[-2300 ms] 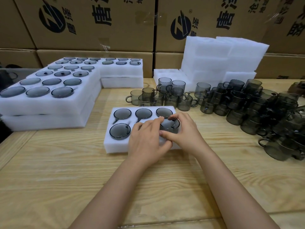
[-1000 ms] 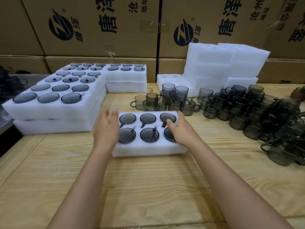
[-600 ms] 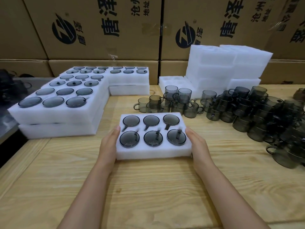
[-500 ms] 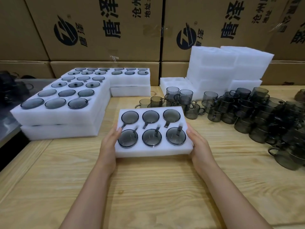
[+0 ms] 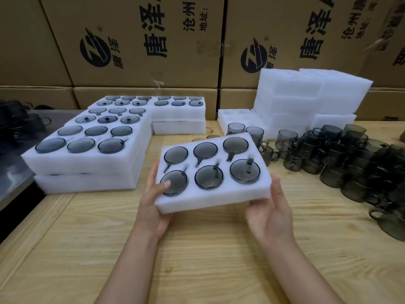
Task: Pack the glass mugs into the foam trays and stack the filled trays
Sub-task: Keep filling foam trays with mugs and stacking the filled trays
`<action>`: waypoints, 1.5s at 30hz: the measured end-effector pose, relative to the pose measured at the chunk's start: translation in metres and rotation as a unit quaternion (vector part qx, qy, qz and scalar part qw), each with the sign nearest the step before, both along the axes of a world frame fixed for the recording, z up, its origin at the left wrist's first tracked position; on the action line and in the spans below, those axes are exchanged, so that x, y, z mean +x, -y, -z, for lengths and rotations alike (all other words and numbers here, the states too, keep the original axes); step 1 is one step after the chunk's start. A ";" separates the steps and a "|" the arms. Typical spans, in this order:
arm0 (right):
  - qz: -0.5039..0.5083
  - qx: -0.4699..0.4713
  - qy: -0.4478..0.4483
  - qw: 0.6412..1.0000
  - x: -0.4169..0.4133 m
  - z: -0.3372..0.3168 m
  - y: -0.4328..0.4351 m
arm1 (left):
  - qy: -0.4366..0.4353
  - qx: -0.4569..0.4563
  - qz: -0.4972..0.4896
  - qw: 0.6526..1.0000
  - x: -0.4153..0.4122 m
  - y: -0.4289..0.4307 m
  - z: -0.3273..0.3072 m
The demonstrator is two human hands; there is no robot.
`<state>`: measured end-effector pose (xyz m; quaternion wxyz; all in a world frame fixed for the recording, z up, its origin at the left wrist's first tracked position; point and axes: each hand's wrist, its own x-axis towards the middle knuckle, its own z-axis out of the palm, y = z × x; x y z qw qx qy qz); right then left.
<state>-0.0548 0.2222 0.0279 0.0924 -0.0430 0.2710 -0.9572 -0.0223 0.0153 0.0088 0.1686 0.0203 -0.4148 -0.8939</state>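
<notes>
Head cam: L hand (image 5: 153, 207) & R hand (image 5: 270, 216) fingers clamped on filled foam tray (image 5: 210, 198).

White foam tray (image 5: 210, 199) (six smoky mugs (image 5: 208, 177) inside), tilted, aloft

Cannot see the fingers of left hand (image 5: 151, 208) or right hand (image 5: 271, 213) beneath the foam tray (image 5: 210, 199). Cannot make out blurred dark clutter (image 5: 18, 121) far left.

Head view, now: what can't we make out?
All in the head view:
- Right hand: its digits under the foam tray are hidden by it.
- Lower trays of the left stack: contents covered by the trays above.
- Loose mugs: overlapping, cut off by the right edge; count unclear.
- Dark objects far left: blurred, cut by the edge.
</notes>
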 end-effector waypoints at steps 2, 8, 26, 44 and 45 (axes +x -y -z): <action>0.004 0.003 0.048 0.999 0.013 0.005 0.025 | -0.027 -0.011 -0.020 0.999 -0.001 -0.005 -0.003; 0.021 0.029 0.128 0.991 0.011 -0.018 0.066 | -0.051 -0.002 -0.021 0.998 -0.002 0.004 -0.006; 0.046 0.063 0.122 0.989 -0.243 -0.147 0.224 | 0.027 -0.659 -0.300 0.689 -0.046 0.008 0.052; 0.018 0.208 0.153 0.966 -0.299 -0.109 0.280 | -0.005 -0.669 -0.378 0.640 -0.061 0.007 0.050; 0.000 0.226 0.148 0.963 -0.303 -0.109 0.276 | -0.006 -0.669 -0.386 0.635 -0.061 0.008 0.050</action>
